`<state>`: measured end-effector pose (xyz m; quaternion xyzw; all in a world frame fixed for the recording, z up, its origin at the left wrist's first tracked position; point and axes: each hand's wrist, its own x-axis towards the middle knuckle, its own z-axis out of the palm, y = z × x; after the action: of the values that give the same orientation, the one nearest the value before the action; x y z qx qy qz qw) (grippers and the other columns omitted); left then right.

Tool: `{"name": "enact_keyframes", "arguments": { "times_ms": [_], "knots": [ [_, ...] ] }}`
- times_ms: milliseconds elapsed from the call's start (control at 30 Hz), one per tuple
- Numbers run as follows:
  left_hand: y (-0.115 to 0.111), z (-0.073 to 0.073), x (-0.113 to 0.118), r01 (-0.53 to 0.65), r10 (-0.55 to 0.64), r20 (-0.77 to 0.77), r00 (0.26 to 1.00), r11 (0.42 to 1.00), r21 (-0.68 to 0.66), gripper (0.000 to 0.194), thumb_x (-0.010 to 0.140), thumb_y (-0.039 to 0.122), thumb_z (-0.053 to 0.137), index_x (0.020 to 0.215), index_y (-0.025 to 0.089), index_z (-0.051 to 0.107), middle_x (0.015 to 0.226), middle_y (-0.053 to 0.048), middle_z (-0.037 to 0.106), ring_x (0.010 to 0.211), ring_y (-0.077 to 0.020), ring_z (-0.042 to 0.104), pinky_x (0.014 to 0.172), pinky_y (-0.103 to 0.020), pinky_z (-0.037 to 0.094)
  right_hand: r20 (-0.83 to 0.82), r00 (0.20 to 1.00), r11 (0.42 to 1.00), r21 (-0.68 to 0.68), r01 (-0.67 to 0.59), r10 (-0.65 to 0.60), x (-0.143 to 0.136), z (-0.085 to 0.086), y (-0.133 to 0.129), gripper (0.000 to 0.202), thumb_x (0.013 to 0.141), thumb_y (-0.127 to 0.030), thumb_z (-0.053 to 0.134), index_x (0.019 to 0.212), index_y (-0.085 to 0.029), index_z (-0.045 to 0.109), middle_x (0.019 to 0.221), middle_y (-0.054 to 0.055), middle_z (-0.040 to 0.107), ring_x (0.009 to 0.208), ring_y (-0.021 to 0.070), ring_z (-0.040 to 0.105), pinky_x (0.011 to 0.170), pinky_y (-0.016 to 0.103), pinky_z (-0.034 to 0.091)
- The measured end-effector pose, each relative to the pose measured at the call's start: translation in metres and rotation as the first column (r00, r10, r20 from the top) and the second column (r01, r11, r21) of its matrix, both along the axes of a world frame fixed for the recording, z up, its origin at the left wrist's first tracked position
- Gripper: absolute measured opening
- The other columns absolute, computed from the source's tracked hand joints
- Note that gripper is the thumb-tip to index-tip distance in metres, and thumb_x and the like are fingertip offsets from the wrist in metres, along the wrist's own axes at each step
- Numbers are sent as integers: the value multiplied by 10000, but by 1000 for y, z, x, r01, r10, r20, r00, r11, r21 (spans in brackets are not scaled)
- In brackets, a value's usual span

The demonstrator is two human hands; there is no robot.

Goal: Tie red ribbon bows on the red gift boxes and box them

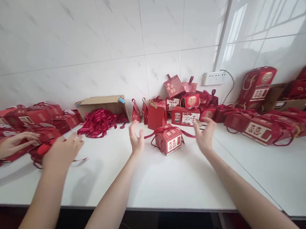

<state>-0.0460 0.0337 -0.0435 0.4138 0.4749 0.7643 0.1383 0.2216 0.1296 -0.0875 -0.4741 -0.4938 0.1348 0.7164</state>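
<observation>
Your left hand (137, 138) and right hand (205, 133) have thumb and fingers apart, near the ends of the ribbon (187, 133) on the box (169, 143), which sits between them on the table (170, 182)

Table (193, 181) smooth, semi-gloss; wall tiles (119, 30) glossy; gift box (168, 141) paper/card; ribbon pile (96, 123) shiny, satin-like cloth

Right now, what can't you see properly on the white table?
Head view:
- Whether the left hand and right hand pinch the dark red ribbon: fingers blurred.
- Back of the small red cardboard box: its front hides it.
- Far right red boxes: cut off by the edge.
- Brown cardboard carton's floor: heaped ribbons hide it.
</observation>
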Motion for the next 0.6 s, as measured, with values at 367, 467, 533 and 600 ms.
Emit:
{"name": "enact_keyframes", "arguments": {
  "times_ms": [367, 467, 533, 600],
  "knots": [
    [46, -34, 61, 310, -333, -176, 926, 940, -145, 159, 765, 329, 593, 822, 191, 647, 626, -24, 604, 605, -171, 565, 606, -265, 429, 438, 727, 846, -214, -488, 529, -36, 6, -32, 175, 806, -279, 485, 913, -206, 602, 1071, 103, 506, 1122, 243, 479, 953, 422, 415],
    [43, -26, 62, 369, -418, -282, 864, 905, -211, 76, 706, 266, 645, 699, 191, 660, 640, -25, 604, 572, -152, 534, 557, -247, 411, 482, 655, 808, -253, -532, 582, -28, 14, -29, 132, 782, -236, 527, 857, -208, 631, 1011, 79, 542, 1024, 211, 533, 928, 391, 438],
    [41, -22, 65, 405, -470, -351, 810, 881, -246, 21, 648, 213, 679, 635, 198, 671, 674, -34, 620, 613, -164, 545, 586, -255, 424, 524, 615, 801, -283, -527, 590, -26, 20, -29, 110, 771, -209, 551, 834, -212, 642, 941, 62, 568, 976, 201, 540, 901, 377, 451],
    [39, -19, 67, 407, -495, -384, 780, 866, -289, 32, 608, 179, 685, 597, 203, 668, 662, -30, 618, 631, -174, 550, 607, -263, 433, 555, 590, 805, -315, -503, 586, -26, 27, -30, 90, 767, -198, 574, 815, -212, 648, 886, 53, 586, 963, 202, 535, 874, 365, 462]
  ]
}}
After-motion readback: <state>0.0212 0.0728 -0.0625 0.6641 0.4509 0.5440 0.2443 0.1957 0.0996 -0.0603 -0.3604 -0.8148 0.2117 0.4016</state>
